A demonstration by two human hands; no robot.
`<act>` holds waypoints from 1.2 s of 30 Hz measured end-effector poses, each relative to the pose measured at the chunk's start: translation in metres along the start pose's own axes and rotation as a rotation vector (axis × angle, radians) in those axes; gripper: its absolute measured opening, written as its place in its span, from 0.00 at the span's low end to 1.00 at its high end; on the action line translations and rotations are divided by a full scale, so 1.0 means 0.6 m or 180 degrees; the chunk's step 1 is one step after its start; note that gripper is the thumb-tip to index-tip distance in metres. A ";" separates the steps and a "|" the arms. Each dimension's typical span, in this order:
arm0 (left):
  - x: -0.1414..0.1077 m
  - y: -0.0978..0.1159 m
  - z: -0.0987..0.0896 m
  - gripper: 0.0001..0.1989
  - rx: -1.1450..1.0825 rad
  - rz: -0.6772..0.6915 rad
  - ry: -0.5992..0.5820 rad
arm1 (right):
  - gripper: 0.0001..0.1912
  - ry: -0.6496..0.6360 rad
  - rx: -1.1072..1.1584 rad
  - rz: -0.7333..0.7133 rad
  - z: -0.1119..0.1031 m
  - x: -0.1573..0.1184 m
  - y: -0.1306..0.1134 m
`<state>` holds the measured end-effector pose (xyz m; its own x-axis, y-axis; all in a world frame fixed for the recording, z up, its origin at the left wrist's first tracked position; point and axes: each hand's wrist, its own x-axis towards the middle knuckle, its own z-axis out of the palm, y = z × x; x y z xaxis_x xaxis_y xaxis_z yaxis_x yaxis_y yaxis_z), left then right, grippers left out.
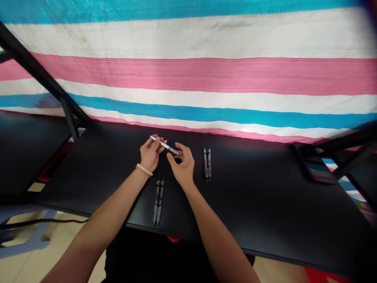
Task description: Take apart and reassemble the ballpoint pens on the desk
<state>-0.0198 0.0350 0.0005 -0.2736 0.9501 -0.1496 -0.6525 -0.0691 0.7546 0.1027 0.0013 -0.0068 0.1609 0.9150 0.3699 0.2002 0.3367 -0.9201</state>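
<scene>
A white pen [165,146] with a grey lower part is held above the black table, slanting down to the right. My left hand [150,152] pinches its white upper end between thumb and fingers. Around the other end curl the fingers of my right hand [183,162]; whether they grip it or only touch it is hard to see. To the right of my right hand lies a pair of dark pens [207,164], side by side. Another pair of dark pens [158,202] rests between my forearms, close to the front edge.
The black table [250,204] reaches across the view. A dark, phone-like slab [316,165] lies at its right end beside a black metal frame. Behind hangs a striped plastic sheet [206,74]. A grey-blue stool [32,236] stands on the floor at lower left.
</scene>
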 end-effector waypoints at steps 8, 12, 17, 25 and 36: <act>-0.001 0.001 0.002 0.15 -0.0001 -0.0013 0.0022 | 0.08 0.0016 -0.0025 0.0004 -0.002 0.002 -0.002; -0.001 0.002 0.001 0.15 0.0001 -0.0034 0.0036 | 0.11 -0.0012 0.0300 0.0494 -0.002 0.002 0.003; -0.002 0.002 0.001 0.14 -0.0010 -0.0038 0.0047 | 0.09 -0.0007 0.0254 0.0015 -0.001 0.002 0.004; 0.001 0.005 0.002 0.12 -0.0106 -0.0048 0.0132 | 0.12 0.0204 0.0206 0.0425 -0.002 -0.001 0.011; 0.029 0.017 -0.017 0.07 -0.0217 0.0099 0.0565 | 0.15 0.0494 0.0703 0.0786 -0.007 0.003 -0.006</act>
<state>-0.0385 0.0477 -0.0007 -0.4108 0.8790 -0.2419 -0.6866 -0.1238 0.7164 0.1063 0.0009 -0.0025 0.3263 0.9359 0.1327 -0.0740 0.1652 -0.9835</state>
